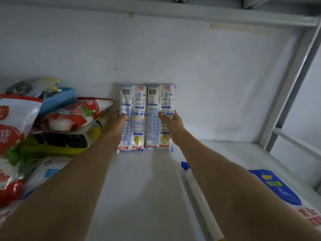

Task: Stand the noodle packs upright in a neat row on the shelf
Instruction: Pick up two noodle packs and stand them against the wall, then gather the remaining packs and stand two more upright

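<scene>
Two white noodle packs with blue print stand upright side by side against the back wall of the white shelf [147, 188]. They are upside down, barcodes at the top. My left hand [118, 124] grips the left edge of the left noodle pack [133, 108], thumb on its front. My right hand [171, 123] grips the right edge of the right noodle pack [156, 108] the same way. The two packs touch each other. Another noodle pack [276, 190] lies flat on the shelf at the right, partly under my right forearm.
A pile of red, white and yellow food bags [66, 122] fills the left side, close to the left pack. Behind it sits a blue plastic basket [55, 100]. The shelf's metal upright [286, 94] stands at the right. Bare shelf lies between my forearms.
</scene>
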The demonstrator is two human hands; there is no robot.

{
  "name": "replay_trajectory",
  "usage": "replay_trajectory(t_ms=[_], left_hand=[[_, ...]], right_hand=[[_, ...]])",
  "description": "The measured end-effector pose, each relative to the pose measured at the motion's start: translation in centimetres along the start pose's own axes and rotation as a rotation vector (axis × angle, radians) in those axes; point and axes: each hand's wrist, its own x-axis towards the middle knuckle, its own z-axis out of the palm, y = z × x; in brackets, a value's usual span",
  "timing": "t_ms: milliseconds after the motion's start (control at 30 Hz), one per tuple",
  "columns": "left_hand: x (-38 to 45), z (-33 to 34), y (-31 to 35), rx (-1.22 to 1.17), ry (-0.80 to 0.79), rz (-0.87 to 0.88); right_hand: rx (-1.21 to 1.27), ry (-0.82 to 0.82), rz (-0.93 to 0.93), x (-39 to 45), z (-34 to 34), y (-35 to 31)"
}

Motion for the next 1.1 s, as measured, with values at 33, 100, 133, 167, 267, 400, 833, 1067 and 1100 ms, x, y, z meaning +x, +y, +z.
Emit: replay_trajectory(t_ms=[33,100,133,167,267,400,833,1067,1100], left_hand=[[0.2,0.1,-0.1,-0.006,-0.007,-0.007],[0.4,0.2,-0.3,0.001,-0.019,0.001],[0.7,0.2,-0.5,0.008,-0.016,0.012],[0.6,0.3,-0.4,0.029,-0.010,0.015],[0.5,0.9,-0.6,0.122,0.065,0.050],[-1.2,1.9,-0.9,0.314,0.231,0.194],[-15.2,7.7,-2.0,0.658,-0.323,0.000],[-21.6,10.5,-0.4,0.586,-0.488,-0.316],[-22.2,10.8,-0.2,0.590,-0.489,-0.350]], right_hand=[[0.000,-0.005,0.004,0.2,0.0,0.1],[-0.004,-0.017,0.017,0.5,0.2,0.2],[-0.013,-0.020,0.025,0.6,0.2,0.3],[-0.031,-0.016,0.035,0.6,0.3,0.3],[-0.124,0.022,0.067,0.3,0.7,-0.5],[-0.220,0.083,0.110,-0.5,0.9,-1.5],[-0.739,0.042,0.318,-9.6,-10.2,-5.5],[-0.961,0.023,0.460,-15.2,-16.3,-7.4],[-0.994,0.005,0.482,-16.1,-16.9,-7.9]])
